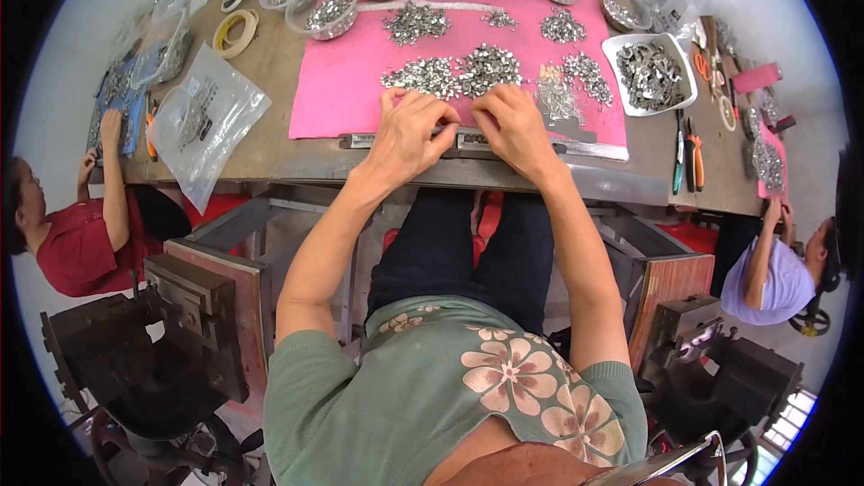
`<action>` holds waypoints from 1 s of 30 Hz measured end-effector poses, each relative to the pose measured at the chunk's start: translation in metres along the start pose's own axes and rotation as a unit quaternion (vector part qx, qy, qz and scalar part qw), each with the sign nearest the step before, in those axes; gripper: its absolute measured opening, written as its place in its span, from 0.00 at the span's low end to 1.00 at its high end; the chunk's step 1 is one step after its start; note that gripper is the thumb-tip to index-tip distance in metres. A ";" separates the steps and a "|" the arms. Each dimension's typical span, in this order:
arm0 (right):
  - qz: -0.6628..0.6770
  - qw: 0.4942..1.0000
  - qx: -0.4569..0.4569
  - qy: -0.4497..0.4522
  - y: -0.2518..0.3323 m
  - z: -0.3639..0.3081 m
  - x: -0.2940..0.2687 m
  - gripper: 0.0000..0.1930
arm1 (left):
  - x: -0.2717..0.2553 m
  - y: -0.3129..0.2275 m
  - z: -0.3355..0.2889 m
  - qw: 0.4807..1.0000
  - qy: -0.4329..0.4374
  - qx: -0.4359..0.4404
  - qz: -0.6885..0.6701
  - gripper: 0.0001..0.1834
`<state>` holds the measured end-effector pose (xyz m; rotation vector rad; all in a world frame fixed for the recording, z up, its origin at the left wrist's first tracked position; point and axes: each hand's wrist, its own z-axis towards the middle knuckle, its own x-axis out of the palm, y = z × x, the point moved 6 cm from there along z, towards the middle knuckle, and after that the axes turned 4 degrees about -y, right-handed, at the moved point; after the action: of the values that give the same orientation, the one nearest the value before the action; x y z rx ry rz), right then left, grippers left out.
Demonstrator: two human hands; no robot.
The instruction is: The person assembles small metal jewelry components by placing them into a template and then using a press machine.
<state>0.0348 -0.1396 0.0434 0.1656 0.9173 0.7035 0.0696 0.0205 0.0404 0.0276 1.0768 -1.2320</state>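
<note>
Left hand (409,130) and right hand (513,126), fingers curled, pinching small metal pieces against a metal strip (468,139) at frame centre, on the pink mat's (333,99) near edge.

Clear plastic bag (209,117) with a small white label (193,86) is laid at table's left edge; metal parts seen inside.
</note>
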 end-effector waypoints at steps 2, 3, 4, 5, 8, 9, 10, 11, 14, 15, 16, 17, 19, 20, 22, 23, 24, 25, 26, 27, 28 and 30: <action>-0.024 1.000 -0.009 -0.003 -0.003 0.010 0.012 0.04 | 0.001 -0.005 -0.003 1.000 0.000 0.001 -0.010 0.04; -0.048 0.999 -0.019 -0.006 -0.003 0.013 0.017 0.04 | 0.003 -0.008 -0.005 1.000 0.008 0.003 -0.011 0.05; -0.048 0.999 -0.018 -0.006 -0.005 0.015 0.023 0.04 | 0.004 -0.010 -0.006 1.000 0.015 0.006 -0.013 0.05; -0.070 0.997 -0.018 0.001 -0.007 0.017 0.028 0.03 | 0.006 -0.010 -0.006 1.000 0.015 0.006 -0.013 0.05; -0.097 0.995 -0.019 0.009 -0.011 0.021 0.035 0.03 | 0.011 -0.012 -0.008 1.000 0.019 0.019 -0.009 0.06; -0.101 0.995 -0.021 0.010 -0.012 0.020 0.035 0.03 | 0.012 -0.012 -0.008 1.000 0.023 0.019 -0.008 0.06; -0.101 0.995 -0.020 0.010 -0.012 0.020 0.034 0.03 | 0.012 -0.012 -0.008 0.999 0.026 0.018 -0.006 0.06; -0.085 0.996 -0.017 0.004 -0.012 0.018 0.031 0.03 | 0.012 -0.012 -0.007 0.999 0.027 0.018 -0.007 0.06; -0.030 0.999 0.009 0.013 -0.009 0.009 0.010 0.03 | 0.012 -0.016 -0.006 0.999 0.036 0.023 0.018 0.06; 0.009 0.999 0.031 0.028 -0.008 0.004 0.003 0.04 | 0.010 -0.017 -0.006 0.998 0.040 0.029 0.026 0.06; 0.010 0.999 0.030 0.029 -0.003 -0.001 -0.004 0.04 | 0.009 -0.019 -0.006 0.998 0.044 0.034 0.034 0.06; 0.039 0.998 0.039 0.040 0.000 -0.007 -0.010 0.05 | 0.009 -0.019 -0.006 0.998 0.043 0.032 0.034 0.06; 0.066 0.995 0.050 0.050 0.005 -0.016 -0.015 0.06 | 0.008 -0.020 -0.006 0.997 0.041 0.045 0.039 0.06; 0.057 0.996 0.033 0.054 0.008 -0.020 -0.016 0.07 | 0.008 -0.020 -0.006 0.997 0.041 0.046 0.038 0.06; 0.038 0.998 0.002 0.046 0.012 -0.025 -0.016 0.08 | 0.008 -0.019 -0.006 0.997 0.056 0.032 0.031 0.06; 0.037 0.998 0.002 0.045 0.012 -0.026 -0.016 0.08 | 0.009 -0.019 -0.006 0.997 0.056 0.033 0.031 0.06; 0.020 0.999 -0.011 0.042 0.014 -0.026 -0.016 0.08 | 0.010 -0.016 -0.007 0.999 0.045 0.012 0.019 0.08; 0.004 0.999 -0.024 0.040 0.016 -0.026 -0.016 0.09 | 0.009 -0.012 -0.009 0.999 0.034 -0.010 0.007 0.09; 0.004 0.999 -0.025 0.039 0.016 -0.027 -0.015 0.09 | 0.010 -0.010 -0.009 0.999 0.035 -0.010 0.008 0.09; -0.003 0.999 -0.032 0.039 0.017 -0.027 -0.015 0.09 | 0.005 -0.008 -0.008 0.999 -0.009 -0.007 0.050 0.12; -0.010 0.998 -0.039 0.039 0.018 -0.027 -0.014 0.08 | 0.001 -0.006 -0.008 0.994 -0.054 -0.005 0.092 0.15; -0.005 0.999 -0.038 0.036 0.018 -0.027 -0.015 0.08 | 0.005 0.003 -0.010 0.989 -0.041 -0.022 0.138 0.19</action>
<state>-0.0011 -0.1400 0.0443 0.0687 0.9578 0.7385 0.0645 0.0235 0.0302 0.0891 0.9915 -0.9534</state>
